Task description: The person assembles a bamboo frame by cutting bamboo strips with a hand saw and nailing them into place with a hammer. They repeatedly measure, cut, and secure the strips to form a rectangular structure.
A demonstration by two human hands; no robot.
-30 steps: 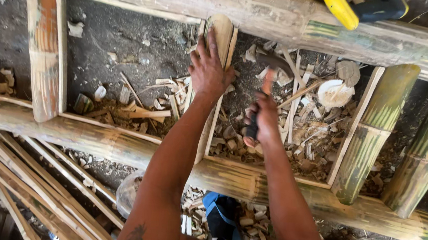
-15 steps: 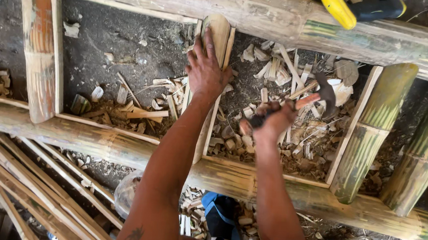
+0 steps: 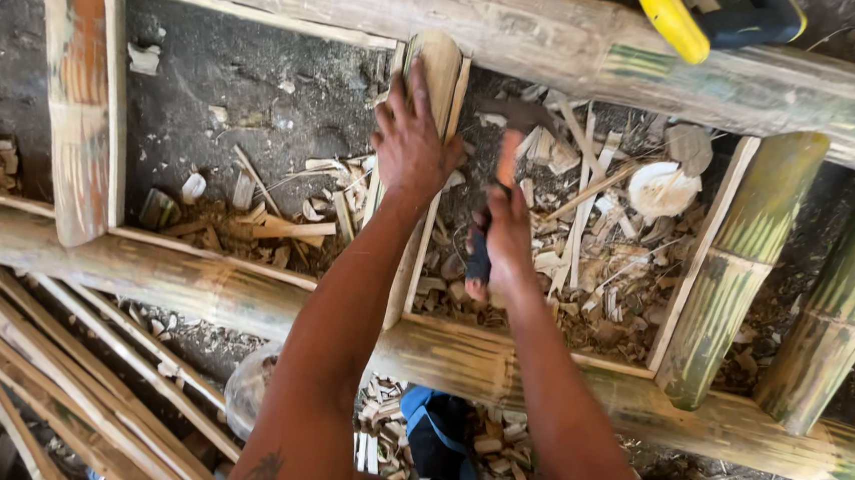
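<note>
From above, the left hand stays pressed flat, fingers spread, on the upright bamboo rung between the two long poles. The right hand is clenched on a dark-handled tool; half a second ago it was swung out rightward, now it stands upright beside the rung, over the wood chips.
</note>
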